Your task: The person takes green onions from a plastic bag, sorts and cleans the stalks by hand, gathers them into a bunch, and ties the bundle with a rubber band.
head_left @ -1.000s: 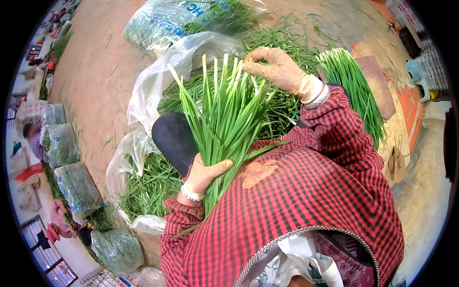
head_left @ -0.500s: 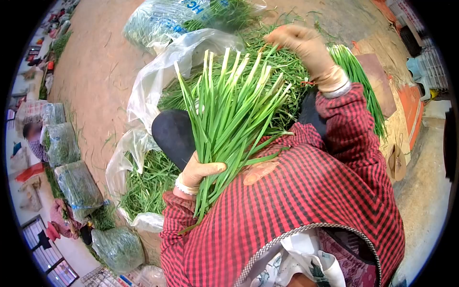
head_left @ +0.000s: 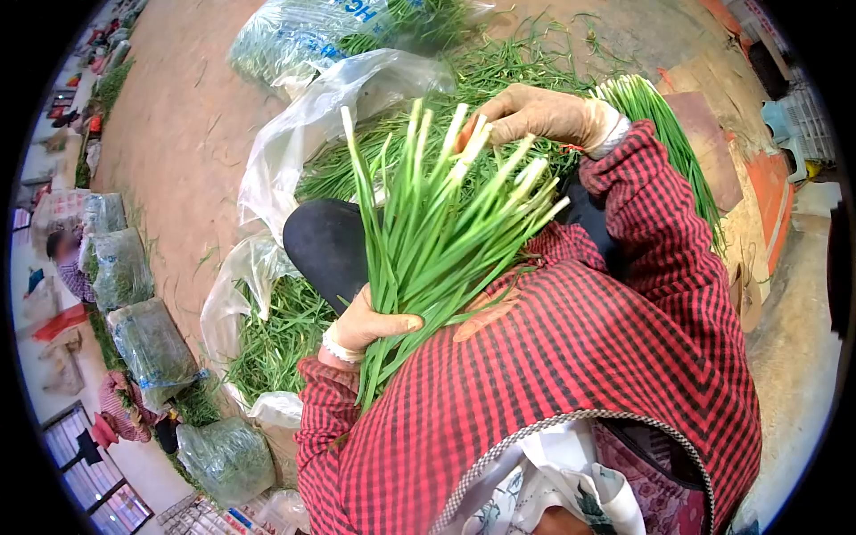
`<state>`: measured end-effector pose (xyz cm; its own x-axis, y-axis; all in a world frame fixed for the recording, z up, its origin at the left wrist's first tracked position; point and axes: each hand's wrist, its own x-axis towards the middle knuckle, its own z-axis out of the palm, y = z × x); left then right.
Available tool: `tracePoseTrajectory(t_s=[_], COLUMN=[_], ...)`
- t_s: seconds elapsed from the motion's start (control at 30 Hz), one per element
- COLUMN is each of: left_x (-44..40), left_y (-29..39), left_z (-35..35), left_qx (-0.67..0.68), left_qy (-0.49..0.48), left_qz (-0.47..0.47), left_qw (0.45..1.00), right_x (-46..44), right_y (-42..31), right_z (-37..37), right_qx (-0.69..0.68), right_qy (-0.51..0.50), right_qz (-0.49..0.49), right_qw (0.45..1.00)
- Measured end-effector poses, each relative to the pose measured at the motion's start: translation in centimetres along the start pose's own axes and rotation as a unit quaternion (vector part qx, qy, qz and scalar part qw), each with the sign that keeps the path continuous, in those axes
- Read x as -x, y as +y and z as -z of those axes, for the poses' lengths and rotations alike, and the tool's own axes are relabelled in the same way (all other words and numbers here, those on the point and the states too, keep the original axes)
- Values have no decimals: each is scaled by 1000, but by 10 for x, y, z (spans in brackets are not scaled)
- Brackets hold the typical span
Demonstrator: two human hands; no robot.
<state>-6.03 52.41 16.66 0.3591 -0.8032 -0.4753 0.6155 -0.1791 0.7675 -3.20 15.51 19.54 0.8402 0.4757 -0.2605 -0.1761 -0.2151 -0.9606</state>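
My left hand (head_left: 370,325), in a pale glove, is wrapped round the lower part of a bunch of long green stalks (head_left: 437,241). Their white ends point up and fan out to the right. My right hand (head_left: 535,119), also gloved, is at the top of the bunch with its fingers pinched by the white tips; whether a stalk is between them is hidden. Behind the bunch lies a heap of loose greens (head_left: 517,71) beside an open clear plastic bag (head_left: 276,152). A neat bundle of stalks (head_left: 664,134) lies to the right of my right hand.
A filled plastic bag with blue print (head_left: 294,45) stands at the top. Several wrapped bundles (head_left: 153,343) line the left side, with two people near them. A brown board (head_left: 709,147) and an orange sheet (head_left: 767,201) lie at the right. More greens (head_left: 281,343) are by my left knee.
My right hand moved up and right away from the bunch, then came back down to its tips. The stalks in my left hand have spread and lean further right.
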Motion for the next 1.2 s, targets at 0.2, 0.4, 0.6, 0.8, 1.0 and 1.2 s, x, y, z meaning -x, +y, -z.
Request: tracePoseTrajectory(t_s=[0.2,0.4,0.6,0.8,1.0,1.2], left_x=[-1,-7,-8,-5,0,-9], left_y=[3,-4,-1,2,-2,4], left_z=[-3,0,-3,-3,1,-8], left_qx=[6,-2,-1,0,4,2], left_qy=[-19,-37,-32,2,63,74], left_qz=[18,23,27,23,4,30], left_qw=[1000,999,999,1000,998,997], right_x=[-8,11,23,40,38,-3], right_y=[-1,-2,-9,-29,-10,-44], right_z=[-19,-21,-16,8,49,-52], right_qx=[-50,-75,-78,39,235,454], right_qy=[-109,-71,19,209,470,216], right_qz=[-6,-42,-37,-92,63,-5], right_qw=[993,994,996,973,848,865])
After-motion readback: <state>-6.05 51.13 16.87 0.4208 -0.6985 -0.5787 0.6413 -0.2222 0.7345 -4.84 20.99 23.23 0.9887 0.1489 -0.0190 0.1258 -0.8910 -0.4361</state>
